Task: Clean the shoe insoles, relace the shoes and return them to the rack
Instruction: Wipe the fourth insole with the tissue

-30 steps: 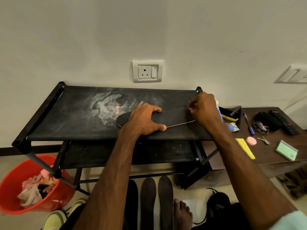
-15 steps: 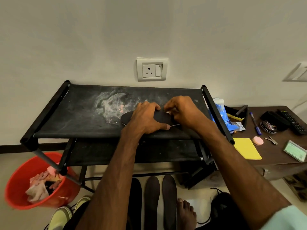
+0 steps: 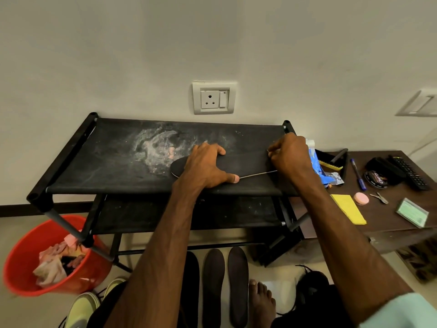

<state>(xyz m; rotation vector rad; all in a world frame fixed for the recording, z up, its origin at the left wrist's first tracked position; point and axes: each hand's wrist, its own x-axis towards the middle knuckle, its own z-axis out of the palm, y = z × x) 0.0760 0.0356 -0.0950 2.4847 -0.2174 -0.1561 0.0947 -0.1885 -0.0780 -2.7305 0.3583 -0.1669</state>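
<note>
A black insole [image 3: 179, 168] with a pale edge lies lengthwise on the top shelf of the black shoe rack [image 3: 106, 162]. My left hand [image 3: 205, 166] presses flat on the insole's middle, fingers spread, thumb at its near edge. My right hand [image 3: 288, 155] is at the insole's right end, fingers curled and pinching a small pale piece that is mostly hidden. Three more dark insoles [image 3: 214, 285] lie side by side on the floor below. Yellow-green shoes [image 3: 82, 306] and a black shoe [image 3: 309, 294] with loose laces sit at the bottom.
A red bucket [image 3: 21, 263] of rags stands at the left under the rack. The brown side table [image 3: 390, 216] on the right holds a blue packet [image 3: 315, 162], a brush [image 3: 331, 163], a yellow cloth [image 3: 347, 208], a polish tin [image 3: 376, 182] and a remote [image 3: 409, 172]. A bare foot [image 3: 261, 301] is below.
My right hand slid left along the insole to meet my left hand, then back out to its right end. My left hand stayed pressed on the insole.
</note>
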